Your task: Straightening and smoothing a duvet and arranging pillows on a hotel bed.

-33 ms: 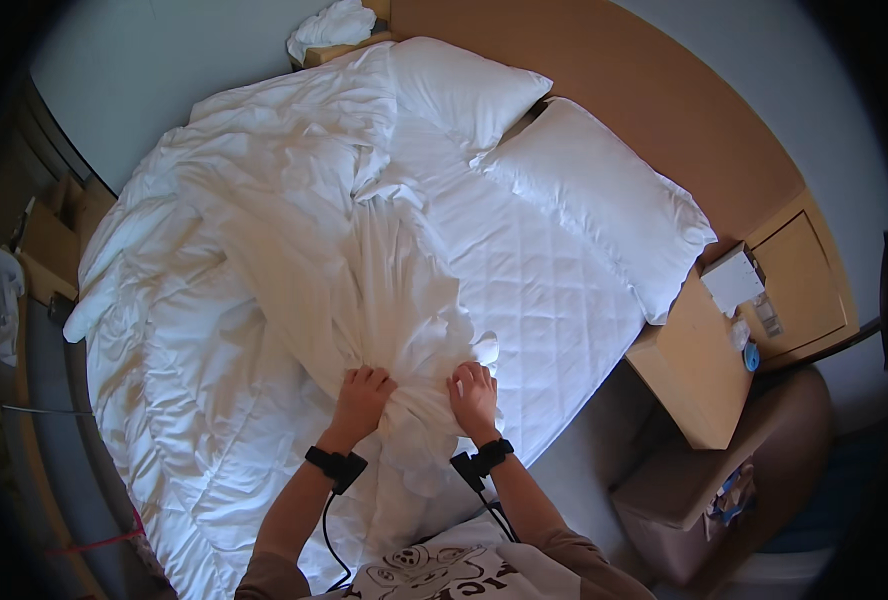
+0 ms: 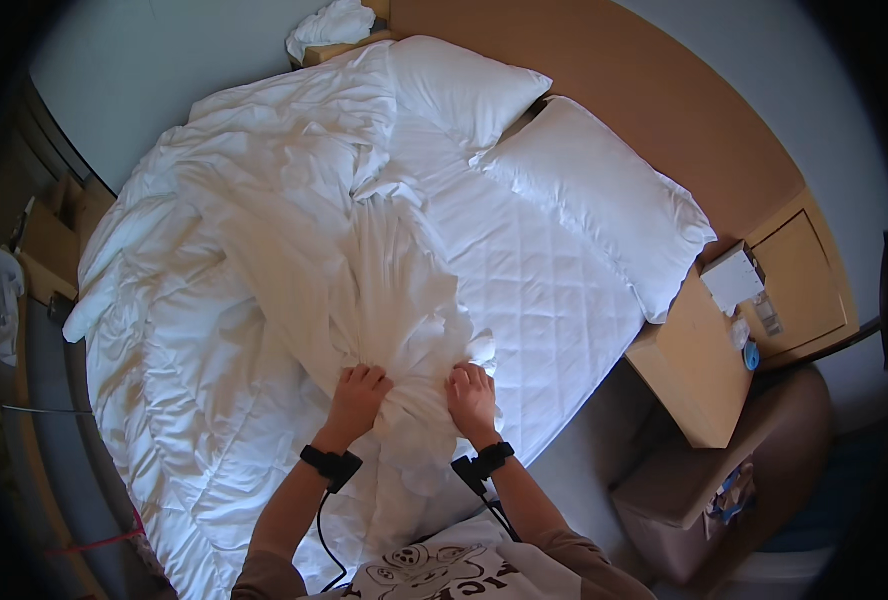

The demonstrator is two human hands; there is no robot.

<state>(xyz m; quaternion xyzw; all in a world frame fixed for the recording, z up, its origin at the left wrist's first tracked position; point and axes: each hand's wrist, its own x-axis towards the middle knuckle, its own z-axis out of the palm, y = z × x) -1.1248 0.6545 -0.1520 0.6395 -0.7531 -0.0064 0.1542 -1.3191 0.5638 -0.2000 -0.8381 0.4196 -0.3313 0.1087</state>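
A rumpled white duvet point(image 2: 234, 260) is heaped over the left and near parts of the bed. My left hand point(image 2: 362, 395) grips a gathered fold of it, fingers curled into the fabric. A short way to the right, my right hand point(image 2: 471, 400) is closed on the same duvet near its ruffled edge. Between both hands the cloth is bunched, with creases fanning away toward the middle of the bed. White quilted bedding point(image 2: 554, 310) shows on the mattress to the right. Each wrist wears a black strap with a cable.
Two white pillows point(image 2: 604, 200) lean along the brown headboard point(image 2: 684, 90). At right stands a wooden nightstand point(image 2: 694, 370) with a white box point(image 2: 734, 280) on it, beside a brown armchair point(image 2: 704, 500). A white cloth bundle point(image 2: 334, 25) lies at the far left corner.
My left hand has shifted very slightly left with the duvet in it. The rest looks the same.
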